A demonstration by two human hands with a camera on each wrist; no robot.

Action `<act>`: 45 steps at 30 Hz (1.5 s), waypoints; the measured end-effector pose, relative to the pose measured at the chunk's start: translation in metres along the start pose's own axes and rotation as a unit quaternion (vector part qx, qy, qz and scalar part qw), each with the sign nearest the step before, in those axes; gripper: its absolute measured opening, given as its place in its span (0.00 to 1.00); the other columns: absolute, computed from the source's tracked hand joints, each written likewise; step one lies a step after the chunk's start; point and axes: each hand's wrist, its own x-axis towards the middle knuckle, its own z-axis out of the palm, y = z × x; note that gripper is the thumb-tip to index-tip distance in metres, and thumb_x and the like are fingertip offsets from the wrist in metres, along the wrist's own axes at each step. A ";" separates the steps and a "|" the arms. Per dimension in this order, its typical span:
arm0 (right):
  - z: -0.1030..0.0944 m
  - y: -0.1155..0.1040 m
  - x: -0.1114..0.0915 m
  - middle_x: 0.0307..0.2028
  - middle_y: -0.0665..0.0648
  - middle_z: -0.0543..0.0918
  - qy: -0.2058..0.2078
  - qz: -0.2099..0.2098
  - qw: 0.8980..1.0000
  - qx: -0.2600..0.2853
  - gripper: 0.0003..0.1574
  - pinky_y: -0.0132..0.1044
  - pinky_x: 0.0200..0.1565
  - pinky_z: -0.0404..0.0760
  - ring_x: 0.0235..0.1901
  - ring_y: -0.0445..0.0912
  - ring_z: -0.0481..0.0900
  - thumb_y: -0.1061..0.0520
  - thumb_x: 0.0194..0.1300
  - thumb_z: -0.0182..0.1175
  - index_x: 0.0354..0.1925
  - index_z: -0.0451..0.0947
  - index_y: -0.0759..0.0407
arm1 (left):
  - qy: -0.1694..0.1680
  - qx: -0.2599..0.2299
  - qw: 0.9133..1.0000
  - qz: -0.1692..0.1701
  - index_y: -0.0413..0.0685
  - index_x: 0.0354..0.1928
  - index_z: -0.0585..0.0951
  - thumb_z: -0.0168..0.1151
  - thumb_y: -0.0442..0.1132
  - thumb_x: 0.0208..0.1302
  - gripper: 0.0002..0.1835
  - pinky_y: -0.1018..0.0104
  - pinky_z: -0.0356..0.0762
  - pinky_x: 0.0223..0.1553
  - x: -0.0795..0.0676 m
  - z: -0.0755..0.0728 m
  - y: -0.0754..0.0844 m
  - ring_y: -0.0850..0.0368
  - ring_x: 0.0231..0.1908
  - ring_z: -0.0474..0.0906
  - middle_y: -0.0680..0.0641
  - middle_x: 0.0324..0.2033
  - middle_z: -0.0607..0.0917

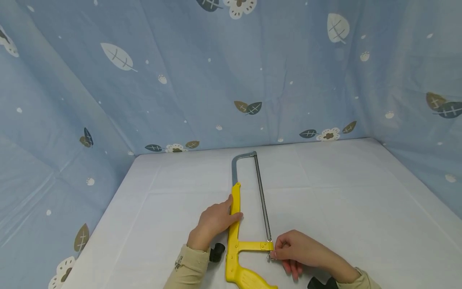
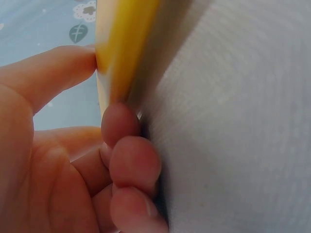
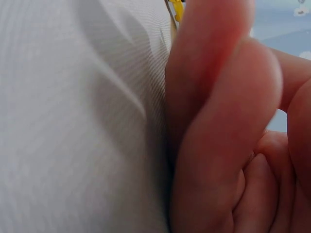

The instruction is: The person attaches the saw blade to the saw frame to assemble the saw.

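A hacksaw [image 1: 234,233] with a yellow frame and handle lies flat on the white-covered table, its grey front bow pointing away from me. My left hand [image 1: 215,221] grips the yellow part of the frame, thumb on one side and fingers on the other; the left wrist view shows the yellow bar [image 2: 131,43] close up. The thin blade [image 1: 262,196] runs along the right side. At its near end, a small metal wing nut [image 1: 269,256] sticks out below the yellow crosspiece. My right hand [image 1: 301,251] pinches it between thumb and forefinger, the other fingers loosely bent near the cloth.
White cloth covers the table [image 1: 173,208]. Blue curtains [image 1: 202,80] with leaf and flower prints hang behind it and on both sides. Black wrist-camera housings [image 1: 217,253] sit beneath both wrists, close to the tabletop.
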 end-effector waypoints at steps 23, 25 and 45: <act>0.003 -0.001 -0.001 0.14 0.55 0.78 -0.004 0.019 1.000 0.013 0.22 0.28 0.11 0.65 0.07 0.40 0.70 0.42 0.59 0.55 0.26 0.79 0.59 | 0.002 0.007 1.000 -0.001 0.45 0.67 0.57 0.54 0.58 0.57 0.40 0.64 0.67 0.27 0.001 0.002 -0.001 0.58 0.29 0.71 0.44 0.47 0.78; 0.003 -0.001 -0.001 0.14 0.55 0.78 -0.004 0.015 1.000 0.011 0.22 0.28 0.11 0.65 0.07 0.40 0.70 0.43 0.60 0.55 0.26 0.79 0.59 | 0.003 0.007 1.000 -0.001 0.46 0.67 0.57 0.54 0.58 0.57 0.40 0.64 0.67 0.27 0.001 0.002 -0.001 0.58 0.29 0.71 0.44 0.47 0.78; 0.000 0.000 -0.001 0.14 0.55 0.78 -0.025 0.000 1.000 0.010 0.21 0.28 0.11 0.65 0.08 0.39 0.71 0.46 0.59 0.56 0.23 0.77 0.61 | 0.001 0.000 1.000 0.002 0.45 0.67 0.57 0.54 0.58 0.57 0.40 0.65 0.66 0.24 0.000 0.000 0.000 0.58 0.28 0.71 0.46 0.41 0.80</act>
